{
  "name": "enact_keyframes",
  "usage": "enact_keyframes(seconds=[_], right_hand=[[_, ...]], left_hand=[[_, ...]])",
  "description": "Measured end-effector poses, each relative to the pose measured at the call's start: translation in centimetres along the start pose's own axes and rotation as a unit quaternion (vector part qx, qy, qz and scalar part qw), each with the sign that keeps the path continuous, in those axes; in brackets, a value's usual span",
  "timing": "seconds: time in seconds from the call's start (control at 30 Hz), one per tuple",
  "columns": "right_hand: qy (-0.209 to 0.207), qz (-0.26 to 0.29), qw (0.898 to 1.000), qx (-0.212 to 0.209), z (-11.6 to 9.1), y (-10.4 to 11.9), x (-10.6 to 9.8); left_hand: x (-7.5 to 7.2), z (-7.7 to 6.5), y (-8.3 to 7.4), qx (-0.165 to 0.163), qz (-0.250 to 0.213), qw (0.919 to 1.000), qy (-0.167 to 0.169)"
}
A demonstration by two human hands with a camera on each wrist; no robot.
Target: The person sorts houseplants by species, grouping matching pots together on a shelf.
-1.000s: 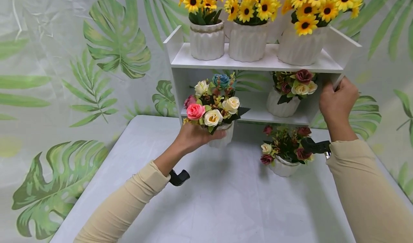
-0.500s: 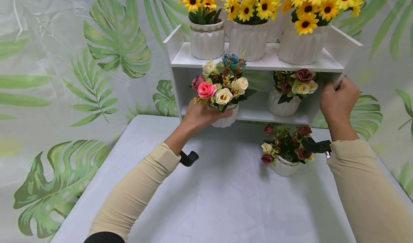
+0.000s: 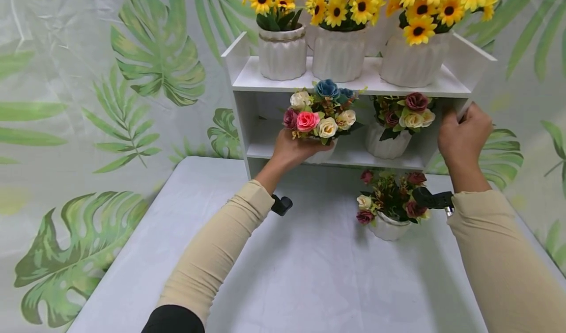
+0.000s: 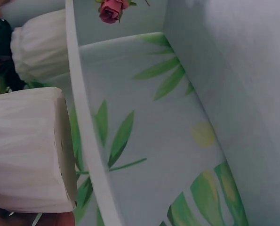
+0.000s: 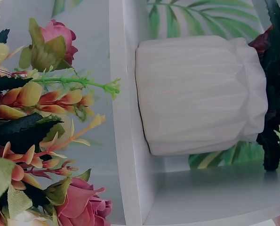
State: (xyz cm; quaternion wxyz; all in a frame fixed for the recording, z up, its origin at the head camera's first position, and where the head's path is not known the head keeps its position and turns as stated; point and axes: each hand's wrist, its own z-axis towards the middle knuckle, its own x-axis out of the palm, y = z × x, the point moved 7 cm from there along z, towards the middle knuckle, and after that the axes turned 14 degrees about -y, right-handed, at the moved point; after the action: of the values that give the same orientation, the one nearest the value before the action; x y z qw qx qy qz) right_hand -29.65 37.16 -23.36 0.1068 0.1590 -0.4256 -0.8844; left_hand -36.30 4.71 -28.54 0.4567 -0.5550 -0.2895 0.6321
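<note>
My left hand grips a white pot of mixed artificial roses, pink, cream and blue, at the front of the white shelf unit's middle level. In the left wrist view the held white pot has its base close to the shelf board's front edge; whether they touch, I cannot tell. With my right hand I hold the unit's right side panel, fingers partly hidden. Just left of that hand, a pot of dark red and cream roses stands on the middle level; its ribbed pot fills the right wrist view.
On the top level stand three white pots of sunflowers. Below the unit, another rose pot sits on the white-covered table, near my right forearm. A leaf-patterned backdrop hangs behind.
My left hand has carried the rose pot up and to the right, from in front of the unit to the middle level's opening. My right hand stays on the side panel.
</note>
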Motion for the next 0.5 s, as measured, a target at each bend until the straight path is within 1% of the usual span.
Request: enact_keyframes(seconds=[0.03, 0.07, 0.1, 0.13, 0.23, 0.33, 0.43, 0.5], right_hand=[[0.001, -0.001, 1.000, 0.001, 0.0, 0.0, 0.0], [0.002, -0.001, 1.000, 0.003, 0.0, -0.1, 0.1], [0.002, 0.000, 1.000, 0.004, 0.0, -0.1, 0.1], [0.004, -0.001, 1.000, 0.006, 0.0, -0.1, 0.2], [0.007, 0.000, 1.000, 0.008, 0.0, -0.2, 0.3], [0.007, 0.002, 1.000, 0.005, -0.1, -0.2, 0.2], [0.004, 0.006, 1.000, -0.002, -0.1, -0.2, 0.1], [0.001, 0.008, 1.000, -0.006, -0.1, -0.1, 0.0]], left_hand=[[0.1, 0.2, 0.0, 0.005, 0.023, 0.9997, -0.007], [0.3, 0.3, 0.0, 0.006, 0.031, 0.9995, -0.010], [0.4, 0.5, 0.0, 0.015, 0.064, 0.9975, -0.023], [0.5, 0.6, 0.1, 0.015, 0.065, 0.9973, -0.030], [0.9, 0.8, 0.4, 0.011, 0.044, 0.9977, -0.051], [1.2, 1.1, 0.8, 0.001, 0.001, 0.9976, -0.069], [1.6, 1.7, 0.9, -0.006, -0.039, 0.9965, -0.073], [1.8, 2.1, 0.9, -0.017, -0.057, 0.9953, -0.076]])
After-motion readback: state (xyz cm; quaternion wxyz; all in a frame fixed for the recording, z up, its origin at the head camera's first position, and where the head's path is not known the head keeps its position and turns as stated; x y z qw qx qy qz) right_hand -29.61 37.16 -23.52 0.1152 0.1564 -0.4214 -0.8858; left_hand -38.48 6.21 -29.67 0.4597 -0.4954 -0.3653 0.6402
